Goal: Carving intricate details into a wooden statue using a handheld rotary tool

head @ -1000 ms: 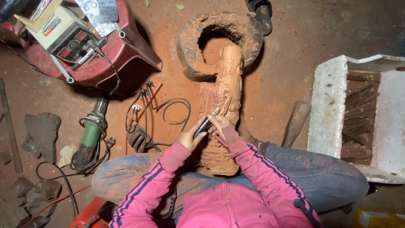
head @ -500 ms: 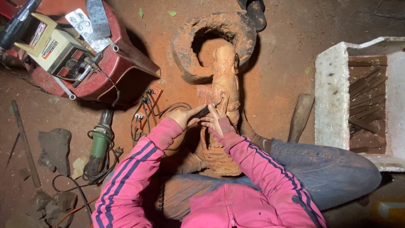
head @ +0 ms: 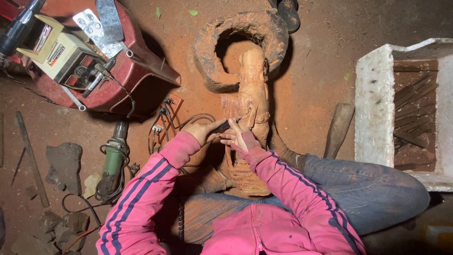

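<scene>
A reddish-brown wooden carved figure lies on the dusty floor between my legs, its head under a round arch. My left hand grips a dark slim carving tool whose tip touches the figure's left side. My right hand rests on the figure beside the tool tip, fingers steadying the blade. Both arms wear pink sleeves with dark stripes.
A white foam box holding several chisels stands at right, with a wooden mallet beside it. A green angle grinder and cables lie at left. A red stool with a cream-coloured device sits upper left. Stones lie bottom left.
The view has shifted slightly; my hands stay on the figure with the tool, the left hand nudging the tool a little along the carving.
</scene>
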